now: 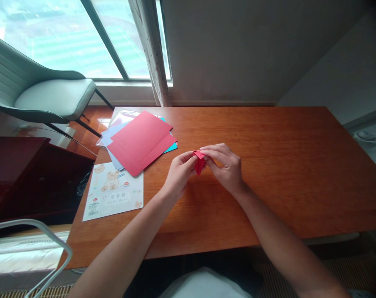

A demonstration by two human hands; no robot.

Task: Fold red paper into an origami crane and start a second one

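A small folded piece of red paper (199, 160) is held between both hands just above the wooden table (283, 165), near its middle. My left hand (179, 171) pinches its left side with thumb and fingers closed. My right hand (225, 165) grips its top and right side, fingers curled over it. Most of the folded paper is hidden behind my fingers.
A stack of coloured sheets, red ones on top (140, 140), lies at the table's far left. A printed sheet with a cartoon bear (115, 190) lies at the left front edge. A grey chair (48, 93) stands by the window; a curtain (153, 54) hangs behind.
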